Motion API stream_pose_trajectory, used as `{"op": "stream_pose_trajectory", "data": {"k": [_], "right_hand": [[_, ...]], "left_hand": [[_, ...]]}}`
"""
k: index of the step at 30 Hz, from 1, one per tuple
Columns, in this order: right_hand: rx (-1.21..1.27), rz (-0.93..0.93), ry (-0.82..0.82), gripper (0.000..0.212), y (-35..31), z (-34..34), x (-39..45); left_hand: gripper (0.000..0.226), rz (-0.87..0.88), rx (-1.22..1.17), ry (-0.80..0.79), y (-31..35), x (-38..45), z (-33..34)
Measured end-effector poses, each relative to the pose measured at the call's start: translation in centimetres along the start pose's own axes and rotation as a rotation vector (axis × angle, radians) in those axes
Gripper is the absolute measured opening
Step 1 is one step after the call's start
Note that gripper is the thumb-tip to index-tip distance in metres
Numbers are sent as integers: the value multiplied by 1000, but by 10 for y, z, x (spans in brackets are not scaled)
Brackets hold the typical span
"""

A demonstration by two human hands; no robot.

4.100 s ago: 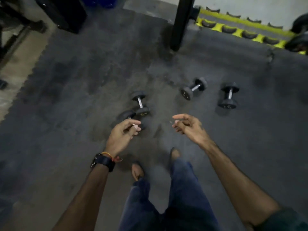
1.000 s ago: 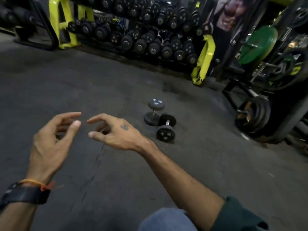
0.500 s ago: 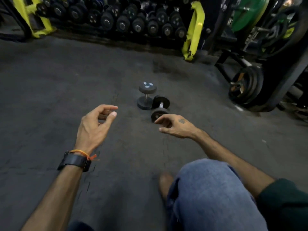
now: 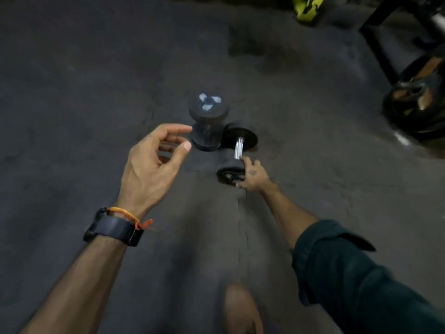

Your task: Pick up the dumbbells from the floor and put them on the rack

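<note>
Two black dumbbells sit side by side on the dark rubber floor. The upright dumbbell (image 4: 208,121) stands on one end, with pale marks on its top face. The lying dumbbell (image 4: 237,153) shows a chrome handle between its two heads. My left hand (image 4: 154,165) hovers open, its fingertips just left of the upright dumbbell and not touching it. My right hand (image 4: 251,175) reaches the near head of the lying dumbbell, with index finger and thumb touching its right side. Of the rack, only a yellow foot (image 4: 306,8) shows at the top edge.
A stack of weight plates (image 4: 417,97) leans on a dark machine frame (image 4: 385,39) at the right. My foot (image 4: 240,309) is at the bottom centre. A seam in the floor mat (image 4: 239,227) runs toward the dumbbells.
I have leaned in and the view has tilted down, so the rack has left the frame. Both hands moved forward; the right hand now touches the lying dumbbell and the left is beside the upright one.
</note>
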State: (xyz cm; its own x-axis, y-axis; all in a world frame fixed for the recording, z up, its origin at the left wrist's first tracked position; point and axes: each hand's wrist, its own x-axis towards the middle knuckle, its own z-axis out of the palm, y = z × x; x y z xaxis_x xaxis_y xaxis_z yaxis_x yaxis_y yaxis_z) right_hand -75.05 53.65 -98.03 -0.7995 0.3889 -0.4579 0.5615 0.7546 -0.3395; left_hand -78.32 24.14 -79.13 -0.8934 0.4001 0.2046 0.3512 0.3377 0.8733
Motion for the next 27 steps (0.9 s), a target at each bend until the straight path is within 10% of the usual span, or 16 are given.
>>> {"op": "stream_pose_trajectory", "data": {"k": [8, 13, 17, 20, 27], "right_hand": [[-386, -108, 129, 59, -61, -4, 12], [451, -259, 12, 54, -91, -14, 31], [333, -99, 353, 94, -14, -53, 59], [265, 104, 75, 122, 30, -19, 79], [231, -22, 495, 33, 9, -1, 67]], "left_hand": [[26, -36, 52, -67, -9, 89, 10], [28, -77, 99, -125, -54, 108, 38], [28, -49, 292, -354, -68, 98, 46], [28, -19, 350, -394, -67, 88, 41], [21, -160, 380, -355, -95, 84, 26]]}}
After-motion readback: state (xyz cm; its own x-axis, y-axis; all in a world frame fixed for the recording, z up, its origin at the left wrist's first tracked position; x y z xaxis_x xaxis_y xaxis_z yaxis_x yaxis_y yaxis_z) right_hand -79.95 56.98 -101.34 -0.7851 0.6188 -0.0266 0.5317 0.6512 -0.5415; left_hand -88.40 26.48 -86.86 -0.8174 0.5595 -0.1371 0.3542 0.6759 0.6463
